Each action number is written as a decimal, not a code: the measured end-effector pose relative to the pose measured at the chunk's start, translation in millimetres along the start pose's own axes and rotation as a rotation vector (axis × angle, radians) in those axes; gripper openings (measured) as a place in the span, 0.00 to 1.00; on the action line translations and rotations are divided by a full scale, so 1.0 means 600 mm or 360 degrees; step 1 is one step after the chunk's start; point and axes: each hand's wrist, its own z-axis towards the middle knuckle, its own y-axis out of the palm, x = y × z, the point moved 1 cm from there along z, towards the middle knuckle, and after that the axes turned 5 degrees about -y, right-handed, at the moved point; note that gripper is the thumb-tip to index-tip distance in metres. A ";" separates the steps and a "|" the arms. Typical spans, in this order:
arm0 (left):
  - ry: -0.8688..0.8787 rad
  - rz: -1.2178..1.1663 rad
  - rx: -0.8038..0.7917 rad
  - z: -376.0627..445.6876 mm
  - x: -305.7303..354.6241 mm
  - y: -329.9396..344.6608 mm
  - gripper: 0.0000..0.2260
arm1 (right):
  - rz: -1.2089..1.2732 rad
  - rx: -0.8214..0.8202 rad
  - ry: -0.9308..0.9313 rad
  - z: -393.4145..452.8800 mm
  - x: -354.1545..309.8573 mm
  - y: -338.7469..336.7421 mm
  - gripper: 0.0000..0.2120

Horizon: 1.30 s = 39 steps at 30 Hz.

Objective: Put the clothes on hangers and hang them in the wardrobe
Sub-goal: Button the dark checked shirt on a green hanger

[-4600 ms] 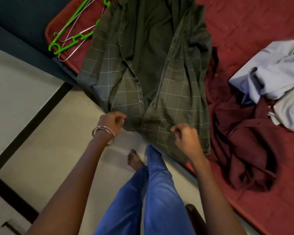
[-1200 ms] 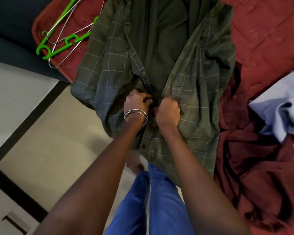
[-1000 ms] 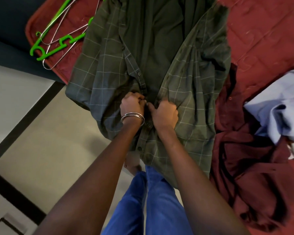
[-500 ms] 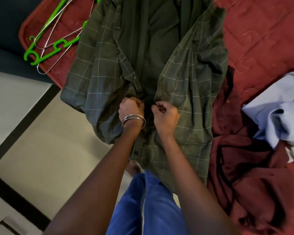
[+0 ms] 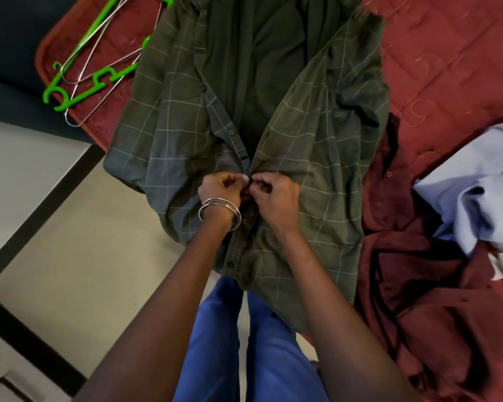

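Observation:
A green checked shirt (image 5: 317, 146) lies front-up on the red bed cover (image 5: 447, 53), its hem hanging over the bed's edge. Its front is open above my hands and closed below them. My left hand (image 5: 221, 190), with bangles at the wrist, pinches the shirt's left front edge. My right hand (image 5: 276, 195) pinches the right front edge, and the two hands meet at the button line. A green plastic hanger (image 5: 90, 82) and thin wire hangers (image 5: 99, 56) lie on the bed's far left corner. The shirt's collar is out of view.
A dark red garment (image 5: 424, 280) lies crumpled right of the shirt. Pale blue clothes (image 5: 482, 187) are piled at the right edge. My blue-trousered legs (image 5: 244, 343) stand at the bed's edge on a beige floor (image 5: 70, 256) with dark stripes.
My hands went from the hem up the shirt's front and came together at the button line. In the last half second they pulled the two front edges closer.

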 end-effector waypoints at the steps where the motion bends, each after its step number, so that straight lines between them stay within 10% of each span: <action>1: -0.0019 -0.0046 -0.0047 0.000 0.002 -0.001 0.02 | 0.0050 -0.0031 0.0030 0.000 0.005 0.000 0.07; 11: 0.0091 0.0276 -0.0204 0.039 0.013 -0.023 0.02 | 0.1031 -0.0253 0.0714 0.015 0.001 -0.007 0.00; 30: -0.0172 0.0337 0.0038 0.030 0.048 0.010 0.07 | 0.0475 0.0087 0.0224 0.002 0.002 0.023 0.07; 39: -0.0099 0.0416 -0.0301 0.041 0.040 0.008 0.11 | 0.0870 -0.0212 0.0838 0.012 -0.011 0.009 0.09</action>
